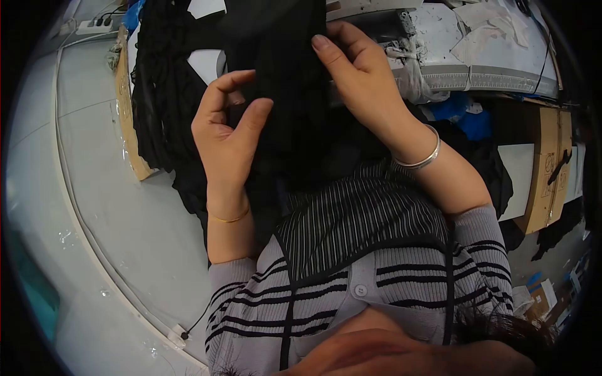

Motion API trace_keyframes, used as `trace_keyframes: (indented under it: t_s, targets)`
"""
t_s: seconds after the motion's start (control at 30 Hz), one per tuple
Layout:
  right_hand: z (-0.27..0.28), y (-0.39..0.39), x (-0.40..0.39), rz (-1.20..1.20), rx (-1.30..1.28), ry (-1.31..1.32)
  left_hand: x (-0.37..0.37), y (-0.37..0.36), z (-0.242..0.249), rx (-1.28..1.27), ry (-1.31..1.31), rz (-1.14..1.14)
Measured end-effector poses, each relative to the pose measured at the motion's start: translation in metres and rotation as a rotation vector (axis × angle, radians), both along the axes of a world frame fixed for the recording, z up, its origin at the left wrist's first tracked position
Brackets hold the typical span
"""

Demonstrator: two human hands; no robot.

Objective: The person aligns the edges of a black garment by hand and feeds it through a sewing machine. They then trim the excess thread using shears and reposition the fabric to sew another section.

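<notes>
Black cloth [285, 81] hangs between my two hands and runs down over my lap. My left hand [229, 122] is at its left edge, with the fingertips partly behind the cloth and the thumb in front, slightly apart from the fingers. At the upper right edge of the same cloth is my right hand [364, 75], its thumb pressed on the fabric and its fingers curled behind. A silver bangle circles my right wrist, and a thin gold one my left.
More black fabric [157, 94] is heaped at the left. A metal ruler [495, 78] lies along the table's edge at the upper right, near scraps. A cardboard box [547, 175] stands at the right. Cables and a power strip [94, 26] are at the left.
</notes>
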State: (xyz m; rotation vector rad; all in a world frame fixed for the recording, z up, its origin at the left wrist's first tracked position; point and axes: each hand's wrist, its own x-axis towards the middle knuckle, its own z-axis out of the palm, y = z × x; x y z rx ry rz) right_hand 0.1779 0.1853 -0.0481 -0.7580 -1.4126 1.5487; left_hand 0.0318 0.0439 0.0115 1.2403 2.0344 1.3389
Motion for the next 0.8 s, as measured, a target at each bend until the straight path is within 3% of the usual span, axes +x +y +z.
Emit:
trace_keyframes:
  t_s: [0.07, 0.17, 0.23, 0.3, 0.4, 0.47, 0.53, 0.6, 0.63, 0.67, 0.8]
  targets:
    - [0.004, 0.005, 0.006, 0.204, -0.056, -0.056, 0.0, 0.004, 0.016, 0.019, -0.02, 0.064]
    - [-0.002, 0.001, 0.011, 0.156, -0.079, 0.043, -0.015, 0.01, 0.016, 0.145, -0.003, 0.195]
    - [-0.006, -0.006, 0.013, 0.122, -0.067, 0.083, -0.012, 0.023, 0.024, 0.332, -0.258, 0.169]
    - [0.0, -0.01, 0.02, 0.091, -0.049, 0.122, -0.012, 0.038, 0.027, 0.353, -0.251, 0.207]
    - [0.017, -0.004, 0.028, 0.108, 0.155, -0.041, -0.012, 0.05, 0.038, 0.417, -0.018, 0.162]
    - [0.021, -0.002, 0.021, 0.034, 0.423, -0.069, -0.001, 0.051, 0.056, 0.535, 0.609, 0.001]
    - [0.027, 0.0, 0.026, 0.061, 0.392, -0.122, 0.028, 0.045, 0.074, 0.319, 0.905, -0.341]
    - [0.029, -0.005, 0.034, 0.09, 0.363, -0.172, 0.046, 0.034, 0.049, 0.247, 0.914, -0.427]
    - [0.026, -0.012, 0.041, 0.103, 0.231, -0.142, 0.051, 0.03, 0.041, 0.193, 0.911, -0.472]
    - [0.021, -0.016, 0.044, 0.116, 0.097, -0.115, 0.052, 0.029, 0.034, 0.194, 0.907, -0.471]
    - [-0.002, -0.017, 0.038, 0.195, 0.03, -0.039, 0.057, 0.035, 0.021, 0.148, 0.868, -0.416]
